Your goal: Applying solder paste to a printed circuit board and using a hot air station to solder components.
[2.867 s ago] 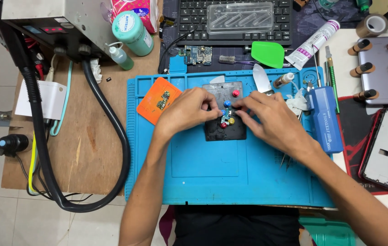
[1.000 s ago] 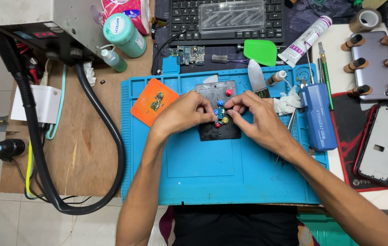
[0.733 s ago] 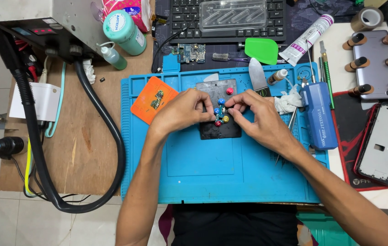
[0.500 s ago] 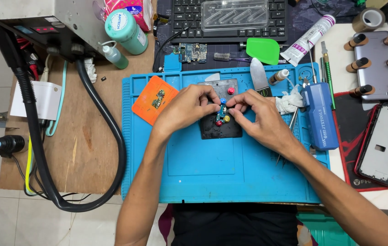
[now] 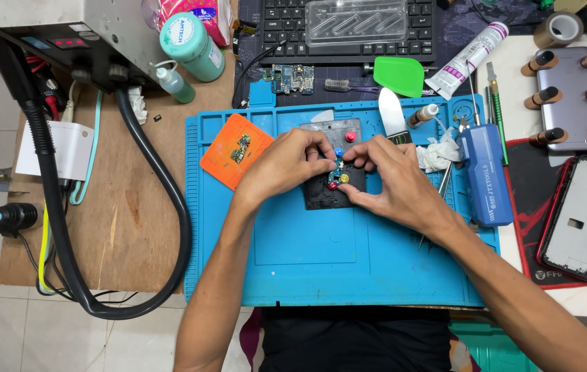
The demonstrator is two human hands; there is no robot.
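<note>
A dark circuit-board holder with red, blue and yellow knobs lies on the blue work mat. Both hands meet over it. My left hand pinches a small part at the holder's middle, next to the blue knob. Fingertip to fingertip with it, my right hand pinches the same spot, beside the yellow knob. The small board under the fingers is mostly hidden. A red knob stands free at the holder's top.
An orange pad with a small part lies left on the mat; a blue tool, tweezers and tissue lie right. A hot-air station with black hose stands far left. Keyboard, green pick, tube, clamped phone and phone frame surround.
Both hands stay pinched over the holder; the fingers shifted only slightly. The camera view drifted a little.
</note>
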